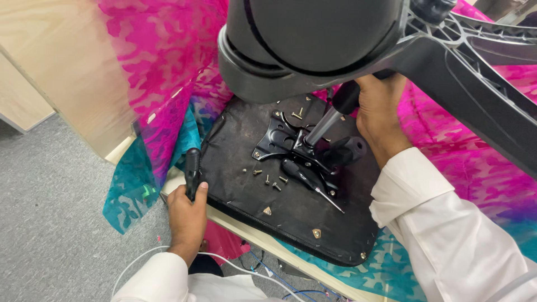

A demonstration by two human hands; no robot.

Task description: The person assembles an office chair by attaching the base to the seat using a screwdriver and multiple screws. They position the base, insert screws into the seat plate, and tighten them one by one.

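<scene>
Chair seat (pixel 291 207) lies upside down on the counter (pixel 251 235), over a pink and teal cloth (pixel 162 72). The metal plate (pixel 279 140) sits on it with the gas cylinder (pixel 324 126) in, but loose screws (pixel 268 179) and a screwdriver (pixel 307 182) look unused. Left hand (pixel 187 215) is wrapped around a black handle (pixel 192 168); right hand (pixel 380 117) clamps the wheel base (pixel 447 50) up by the cylinder.

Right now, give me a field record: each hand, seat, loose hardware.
left hand: gripping black tool handle at seat edge
right hand: on gas lift column under chair base
seat underside: black, facing up on table, pink-teal cloth beneath
mounting plate: black, centred on seat
loose screws: scattered by plate
screwdriver: lying on seat
</scene>
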